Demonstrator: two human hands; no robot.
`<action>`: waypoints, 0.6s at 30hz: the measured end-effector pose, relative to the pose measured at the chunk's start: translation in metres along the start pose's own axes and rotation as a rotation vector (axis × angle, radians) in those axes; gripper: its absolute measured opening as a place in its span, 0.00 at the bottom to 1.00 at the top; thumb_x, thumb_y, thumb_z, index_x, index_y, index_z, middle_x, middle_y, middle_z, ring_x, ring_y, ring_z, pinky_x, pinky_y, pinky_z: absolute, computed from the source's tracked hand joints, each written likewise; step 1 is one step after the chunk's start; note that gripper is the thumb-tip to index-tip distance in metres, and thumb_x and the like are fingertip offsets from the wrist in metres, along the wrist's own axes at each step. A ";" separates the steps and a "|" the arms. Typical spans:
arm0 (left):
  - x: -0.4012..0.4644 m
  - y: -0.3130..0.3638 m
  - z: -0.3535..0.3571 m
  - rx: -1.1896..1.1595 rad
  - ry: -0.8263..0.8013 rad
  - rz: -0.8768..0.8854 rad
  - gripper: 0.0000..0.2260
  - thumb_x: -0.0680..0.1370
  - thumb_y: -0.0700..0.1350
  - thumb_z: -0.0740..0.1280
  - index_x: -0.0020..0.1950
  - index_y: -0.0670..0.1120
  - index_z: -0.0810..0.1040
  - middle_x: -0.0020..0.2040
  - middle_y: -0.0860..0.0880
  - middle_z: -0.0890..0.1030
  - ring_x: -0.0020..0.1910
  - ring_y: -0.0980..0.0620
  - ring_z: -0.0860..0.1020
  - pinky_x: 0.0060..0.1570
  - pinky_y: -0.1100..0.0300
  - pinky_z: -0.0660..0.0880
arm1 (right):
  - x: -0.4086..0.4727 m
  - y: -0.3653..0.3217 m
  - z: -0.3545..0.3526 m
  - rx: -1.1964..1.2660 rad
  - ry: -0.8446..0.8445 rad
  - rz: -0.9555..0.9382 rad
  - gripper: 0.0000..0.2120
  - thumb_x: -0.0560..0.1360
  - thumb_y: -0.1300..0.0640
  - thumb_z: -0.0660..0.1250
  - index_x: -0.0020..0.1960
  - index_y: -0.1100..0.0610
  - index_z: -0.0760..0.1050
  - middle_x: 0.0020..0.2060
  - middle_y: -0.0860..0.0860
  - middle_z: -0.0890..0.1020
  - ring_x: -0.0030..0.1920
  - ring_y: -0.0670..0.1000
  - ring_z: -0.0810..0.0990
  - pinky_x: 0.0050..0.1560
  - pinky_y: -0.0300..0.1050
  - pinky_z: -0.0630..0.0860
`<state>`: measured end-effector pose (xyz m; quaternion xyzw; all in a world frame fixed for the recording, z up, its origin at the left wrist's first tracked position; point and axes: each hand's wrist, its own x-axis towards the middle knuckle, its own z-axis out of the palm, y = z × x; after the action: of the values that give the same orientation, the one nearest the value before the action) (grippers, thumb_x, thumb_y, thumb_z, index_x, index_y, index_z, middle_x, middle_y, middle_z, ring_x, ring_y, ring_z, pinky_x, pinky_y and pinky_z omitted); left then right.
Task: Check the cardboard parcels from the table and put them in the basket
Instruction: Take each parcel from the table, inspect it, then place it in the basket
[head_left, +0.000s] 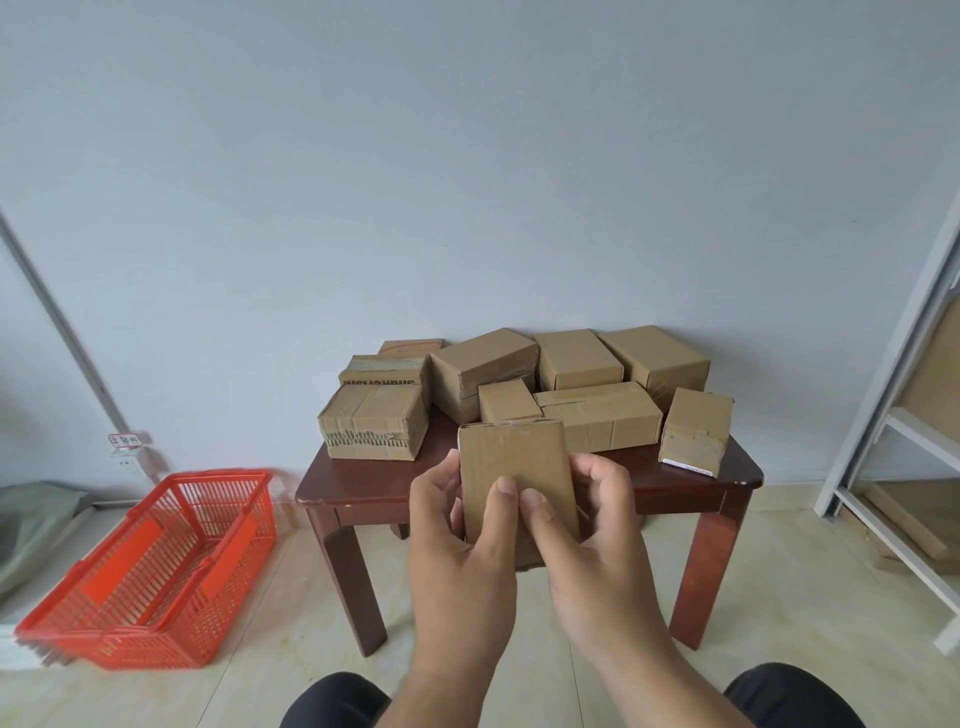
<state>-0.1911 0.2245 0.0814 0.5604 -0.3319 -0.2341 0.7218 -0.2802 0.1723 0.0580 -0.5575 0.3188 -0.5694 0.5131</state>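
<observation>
Parcel (517, 478) is being held upright above the table's (363, 493) front edge, both hands' grip curling round it: left hand (457, 540) and right hand (592, 535) pressing thumbs on its face.

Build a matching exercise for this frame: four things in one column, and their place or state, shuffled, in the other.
Things:
1. red basket
2. held parcel
3. parcel with white label
4. wooden table

Places or states:
A. gripped by left hand and right hand
B. on the floor, left of the table
C. at the table's right edge
D. bears the parcels

Pairs: 1-B, 2-A, 3-C, 4-D
</observation>
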 end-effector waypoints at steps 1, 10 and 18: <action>0.002 0.000 0.000 0.001 -0.005 0.004 0.14 0.81 0.40 0.72 0.63 0.52 0.76 0.52 0.61 0.85 0.52 0.61 0.84 0.46 0.64 0.82 | -0.001 0.001 -0.001 0.011 -0.006 0.004 0.21 0.77 0.51 0.75 0.66 0.49 0.73 0.59 0.46 0.85 0.59 0.47 0.85 0.52 0.40 0.82; -0.005 -0.006 0.002 -0.039 -0.040 0.050 0.19 0.80 0.39 0.72 0.68 0.51 0.73 0.54 0.61 0.86 0.57 0.57 0.85 0.50 0.62 0.82 | 0.007 -0.004 -0.003 -0.126 0.000 -0.020 0.17 0.81 0.54 0.71 0.69 0.48 0.79 0.60 0.48 0.80 0.58 0.41 0.82 0.51 0.32 0.79; 0.007 -0.004 0.001 -0.002 0.014 0.055 0.24 0.73 0.59 0.75 0.67 0.58 0.77 0.64 0.53 0.82 0.65 0.53 0.81 0.66 0.46 0.79 | 0.003 0.001 -0.003 -0.099 -0.006 0.012 0.23 0.76 0.44 0.76 0.69 0.43 0.76 0.64 0.45 0.81 0.62 0.46 0.83 0.57 0.46 0.83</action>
<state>-0.1870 0.2176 0.0790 0.5521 -0.3416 -0.2106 0.7309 -0.2824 0.1691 0.0574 -0.5820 0.3485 -0.5484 0.4890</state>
